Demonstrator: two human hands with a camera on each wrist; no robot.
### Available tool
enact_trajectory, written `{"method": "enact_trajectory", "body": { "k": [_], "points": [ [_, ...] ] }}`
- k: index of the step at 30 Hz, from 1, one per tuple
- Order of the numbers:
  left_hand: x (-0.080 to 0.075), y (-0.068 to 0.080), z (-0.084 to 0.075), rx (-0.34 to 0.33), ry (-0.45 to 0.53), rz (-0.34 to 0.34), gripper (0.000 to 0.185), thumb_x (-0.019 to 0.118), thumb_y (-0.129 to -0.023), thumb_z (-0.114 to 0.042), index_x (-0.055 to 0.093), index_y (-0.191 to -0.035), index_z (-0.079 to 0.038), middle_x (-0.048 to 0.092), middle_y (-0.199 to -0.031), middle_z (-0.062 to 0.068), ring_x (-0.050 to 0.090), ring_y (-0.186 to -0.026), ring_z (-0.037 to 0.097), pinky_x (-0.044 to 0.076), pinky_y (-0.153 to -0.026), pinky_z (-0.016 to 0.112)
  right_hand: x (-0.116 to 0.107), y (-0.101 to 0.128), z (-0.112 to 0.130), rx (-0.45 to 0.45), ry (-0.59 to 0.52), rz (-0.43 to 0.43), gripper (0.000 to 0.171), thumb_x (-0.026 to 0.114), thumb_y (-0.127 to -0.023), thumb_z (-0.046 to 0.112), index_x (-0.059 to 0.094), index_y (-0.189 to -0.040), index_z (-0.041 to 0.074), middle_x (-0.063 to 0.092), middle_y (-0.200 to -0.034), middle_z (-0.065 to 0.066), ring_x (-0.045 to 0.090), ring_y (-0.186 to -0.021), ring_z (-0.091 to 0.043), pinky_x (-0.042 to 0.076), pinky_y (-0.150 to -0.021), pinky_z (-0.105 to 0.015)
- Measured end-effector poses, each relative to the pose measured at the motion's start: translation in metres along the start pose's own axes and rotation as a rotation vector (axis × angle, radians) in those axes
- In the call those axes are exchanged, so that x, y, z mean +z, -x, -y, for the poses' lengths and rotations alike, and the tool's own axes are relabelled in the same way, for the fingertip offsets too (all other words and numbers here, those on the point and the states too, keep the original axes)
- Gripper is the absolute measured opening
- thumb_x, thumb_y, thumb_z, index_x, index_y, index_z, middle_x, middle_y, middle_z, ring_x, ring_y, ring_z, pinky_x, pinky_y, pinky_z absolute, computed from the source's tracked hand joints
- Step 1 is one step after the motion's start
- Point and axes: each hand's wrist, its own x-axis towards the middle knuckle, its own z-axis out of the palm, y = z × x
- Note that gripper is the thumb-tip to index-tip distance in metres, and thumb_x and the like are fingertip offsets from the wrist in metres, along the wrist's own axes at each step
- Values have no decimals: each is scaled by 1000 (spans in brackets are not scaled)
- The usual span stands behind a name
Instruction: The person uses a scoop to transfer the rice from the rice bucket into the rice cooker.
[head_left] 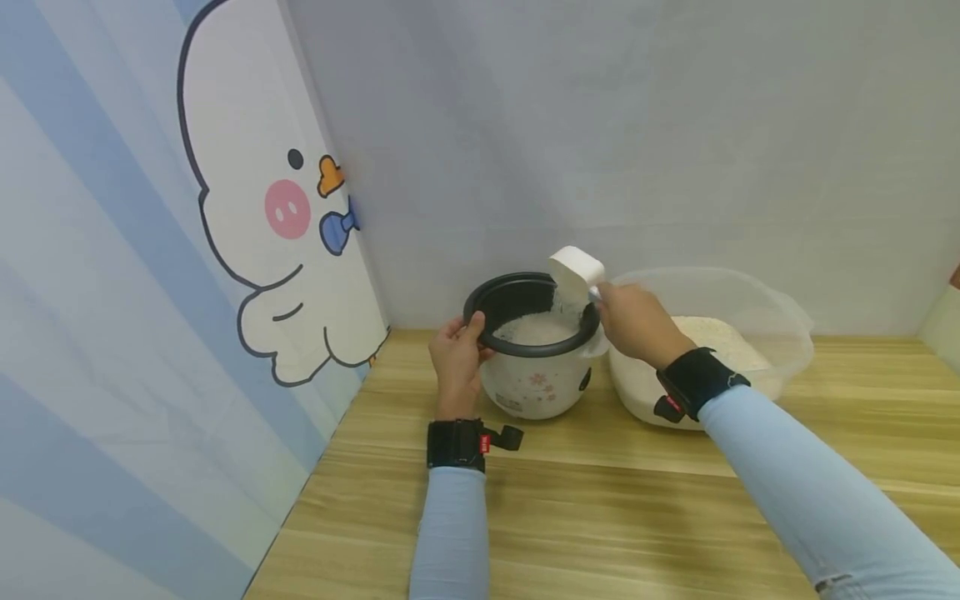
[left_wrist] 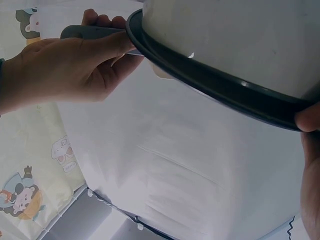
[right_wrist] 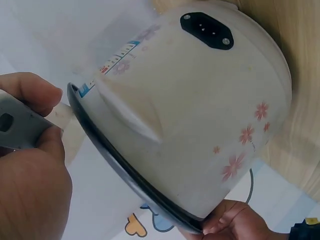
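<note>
Rice cooker (head_left: 534, 375) sits on wooden table (head_left: 600, 517), near the back wall; white rice inside its black-rimmed pot. Left hand (head_left: 455, 358) pinches the cooker's rim on its left side, fingers curled over the edge. Right hand (head_left: 637, 321) grips white scoop (head_left: 576, 275) by its handle, tipped over the cooker's right edge. Clear plastic tub (head_left: 780, 333) of rice just right of cooker.

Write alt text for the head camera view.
A right hand tips a white scoop of rice into a small rice cooker while the left hand grips its dark rim. A clear tub of rice sits alongside.
</note>
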Motion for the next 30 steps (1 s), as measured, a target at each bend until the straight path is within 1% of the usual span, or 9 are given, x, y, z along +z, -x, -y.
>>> {"method": "enact_trajectory", "body": {
  "k": [4,9,11,14,18,23,25,28,30],
  "points": [
    [-1,0,0,0,4,-6,38,72,-86,-16,57,-114,4,56,-79,4,54,-54,9,48,-45,20,3,2,1,-66,54,-4,18,52,-95,8,51,-108,-5,60,-78,-18,60,-72,-34,50,-59,-46],
    [-3,-1,1,1,4,-2,36,71,-87,-15,57,-113,5,56,-77,4,54,-53,9,47,-45,20,9,5,0,-194,151,-30,31,59,-92,6,51,-118,-7,58,-76,-17,58,-66,-32,50,-56,-43],
    [-3,-1,1,1,7,-1,36,70,-87,-14,56,-114,5,56,-78,4,54,-53,9,47,-44,20,10,6,-1,-222,170,-35,34,60,-92,6,51,-121,-8,57,-76,-17,58,-66,-31,50,-57,-42],
    [-4,-2,1,-1,9,2,40,71,-87,-16,55,-116,6,56,-79,5,54,-54,9,48,-45,20,10,7,-4,-236,169,-57,35,61,-92,6,51,-123,-7,57,-77,-17,58,-67,-32,50,-57,-42],
    [-3,-3,0,-8,5,3,42,71,-87,-16,54,-119,6,57,-81,5,55,-55,9,48,-46,20,6,9,-11,-219,141,-90,34,59,-93,6,50,-123,-8,58,-80,-19,59,-70,-34,50,-59,-44],
    [-4,-1,-1,-11,14,-9,40,70,-87,-13,53,-119,6,57,-81,5,55,-54,9,48,-45,19,0,15,-27,-162,89,-125,19,55,-93,3,50,-108,-9,57,-78,-20,59,-69,-37,49,-56,-48],
    [-5,-1,-2,-11,19,-10,40,71,-87,-13,54,-118,6,57,-81,5,55,-54,9,48,-45,19,-2,19,-36,-129,81,-122,16,53,-93,2,49,-104,-9,56,-76,-21,59,-68,-38,48,-55,-50],
    [-6,-2,-2,-11,20,-8,39,71,-87,-14,55,-117,5,57,-80,5,55,-55,9,48,-46,20,-8,27,-51,-84,104,-79,14,52,-93,1,49,-100,-11,56,-75,-21,58,-67,-38,48,-55,-50],
    [-6,-2,-1,-8,15,-4,39,71,-87,-14,55,-117,5,57,-80,4,55,-55,9,48,-46,20,-12,31,-61,-48,122,-19,15,52,-93,1,49,-99,-12,56,-74,-22,58,-67,-38,49,-56,-50]
  ]
}}
